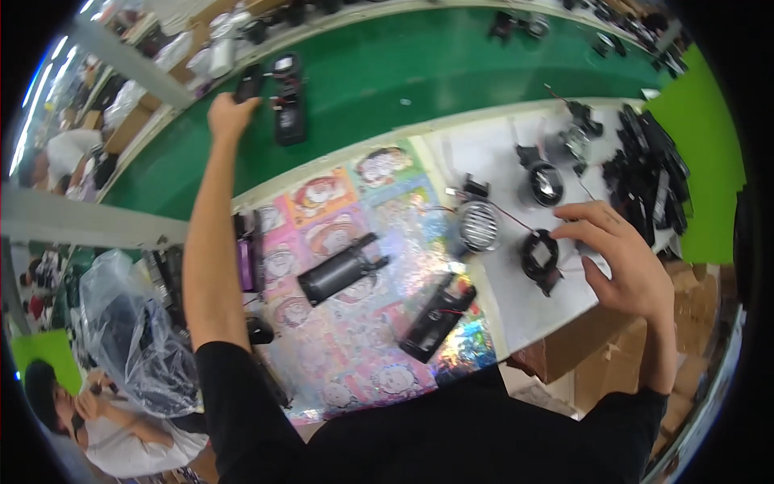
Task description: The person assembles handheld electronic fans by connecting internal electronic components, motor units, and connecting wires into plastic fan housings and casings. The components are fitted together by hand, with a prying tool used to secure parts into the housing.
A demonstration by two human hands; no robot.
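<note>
My left hand (231,117) reaches far out over the green conveyor belt, its fingers closed on a long black plastic housing (248,83). Just right of it on the belt lies another black housing (290,113) with a round lens-like part in it. My right hand (617,258) is over the white work surface at the right, thumb and fingers apart. Its fingertips are close to a round black part (539,255) with a pale square middle; whether they touch it I cannot tell. A round unit with a ribbed silver face (480,225) and a black-rimmed lens unit (546,184) lie nearby.
A black cylindrical shell (343,270) and an open black casing with a red wire (438,318) lie on the colourful printed sheet (322,367). Black parts (649,165) are heaped at the right. Clear plastic bags (133,331) and another person (121,427) are at the left.
</note>
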